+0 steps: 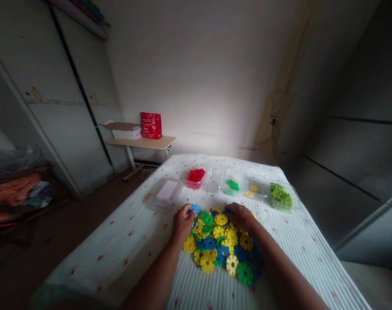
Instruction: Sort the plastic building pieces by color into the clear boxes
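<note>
A heap of notched plastic flower discs (220, 231), yellow, green and blue, lies on the table in front of me. At the heap's far left edge, my left hand (183, 219) pinches a light blue disc (195, 209) between thumb and fingers. Across from it, my right hand (242, 216) reaches over the far right side, its fingers bent onto a dark blue disc (227, 212). The palm and part of the fingers of that hand are hidden from view. Lower in the heap, a green disc (245, 274) and a pale yellow disc (232, 264) lie flat.
Clear tubs stand behind the heap: red discs (196, 175), green discs (233, 185), a few yellow discs (254, 188), and lime-green pieces (280, 194). Left of them, a tub holds a white block (167, 190). A striped cloth (118, 245) covers the table. A side table (150, 142) carries a red bag (151, 125).
</note>
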Tool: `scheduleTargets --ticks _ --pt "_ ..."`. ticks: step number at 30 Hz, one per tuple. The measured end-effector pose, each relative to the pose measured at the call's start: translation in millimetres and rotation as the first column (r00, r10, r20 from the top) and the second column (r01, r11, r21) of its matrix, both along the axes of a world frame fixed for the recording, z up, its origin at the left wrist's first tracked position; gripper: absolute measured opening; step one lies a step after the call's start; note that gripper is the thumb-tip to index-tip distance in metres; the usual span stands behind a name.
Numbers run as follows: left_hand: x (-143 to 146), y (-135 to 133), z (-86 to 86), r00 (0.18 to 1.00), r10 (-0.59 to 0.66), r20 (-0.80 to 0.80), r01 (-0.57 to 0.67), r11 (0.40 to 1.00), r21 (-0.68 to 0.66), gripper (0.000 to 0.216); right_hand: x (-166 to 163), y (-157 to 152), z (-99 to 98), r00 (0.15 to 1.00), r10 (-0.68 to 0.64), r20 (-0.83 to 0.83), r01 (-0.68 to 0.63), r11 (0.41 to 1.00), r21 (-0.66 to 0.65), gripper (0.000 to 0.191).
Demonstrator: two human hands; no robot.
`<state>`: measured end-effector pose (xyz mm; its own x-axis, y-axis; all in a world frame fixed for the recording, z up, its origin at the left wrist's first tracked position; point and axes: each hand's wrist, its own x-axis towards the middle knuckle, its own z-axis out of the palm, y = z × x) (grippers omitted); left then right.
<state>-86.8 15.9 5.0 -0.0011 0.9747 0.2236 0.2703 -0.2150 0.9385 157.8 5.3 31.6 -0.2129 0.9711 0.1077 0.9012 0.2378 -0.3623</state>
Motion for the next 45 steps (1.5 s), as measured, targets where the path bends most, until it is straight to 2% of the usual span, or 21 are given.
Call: scheduleTargets --ticks 7,10,13,15,18,20,22,27,30,34,40,45 --pt "1.6 1.7 -4.2 1.000 0.002 -0.018 -0.001 0.999 0.040 0.027 -0.7 0.1 2.4 0.998 -0.031 -0.058 0.033 0.999 0.043 0.040" --pt "1.8 1.4 -5.0 1.000 0.014 -0.018 -0.013 0.999 0.044 0.028 0.5 -1.1 8.1 0.992 -0.012 -0.125 0.018 0.999 0.050 0.031" --pt "1.5 1.0 -6.0 0.999 0.013 -0.032 -0.011 0.997 0.076 0.029 2.3 -3.2 15.0 0.942 0.010 -0.336 -0.020 0.999 -0.025 0.014" --pt "1.3 0.7 -6.0 0.999 0.015 -0.049 -0.010 0.995 0.102 0.029 2.0 -5.0 18.9 0.829 0.013 -0.560 -0.068 0.995 -0.077 0.011" --pt "1.6 -0.4 -3.2 0.996 0.025 -0.090 -0.011 0.989 0.149 0.027 -2.2 -8.7 23.6 0.558 -0.023 -0.830 -0.128 0.985 -0.113 0.029" --pt "2.4 -2.0 0.4 0.992 0.027 -0.126 -0.001 0.979 0.206 0.025 -6.5 -11.7 26.6 0.413 -0.061 -0.909 -0.153 0.979 -0.135 0.035" --pt "4.2 -4.6 4.5 0.987 0.030 -0.160 0.015 0.962 0.273 0.023 -10.4 -14.2 28.9 0.345 -0.091 -0.934 -0.164 0.974 -0.156 0.037" --pt "12.0 -14.3 12.4 0.981 -0.005 -0.195 0.071 0.940 0.334 0.023 -17.8 -15.1 29.8 0.364 -0.093 -0.927 -0.191 0.966 -0.173 0.034" --pt "16.0 -18.5 13.8 0.983 -0.031 -0.182 0.089 0.944 0.317 0.025 -25.5 -15.5 28.7 0.423 -0.046 -0.905 -0.219 0.964 -0.151 0.029" --pt "18.8 -20.5 11.9 0.991 -0.067 -0.113 0.093 0.966 0.240 0.028 -40.8 -17.6 24.8 0.509 0.002 -0.861 -0.229 0.964 -0.133 0.027" --pt "20.0 -22.0 9.9 0.981 -0.175 0.081 0.171 0.984 0.060 0.035 -56.1 -18.1 12.8 0.587 0.082 -0.806 -0.144 0.989 -0.005 0.025" --pt "19.4 -23.2 12.0 0.959 -0.228 0.166 0.229 0.973 0.013 0.039 -60.3 -21.1 13.6 0.675 0.122 -0.728 -0.086 0.993 0.087 0.025"
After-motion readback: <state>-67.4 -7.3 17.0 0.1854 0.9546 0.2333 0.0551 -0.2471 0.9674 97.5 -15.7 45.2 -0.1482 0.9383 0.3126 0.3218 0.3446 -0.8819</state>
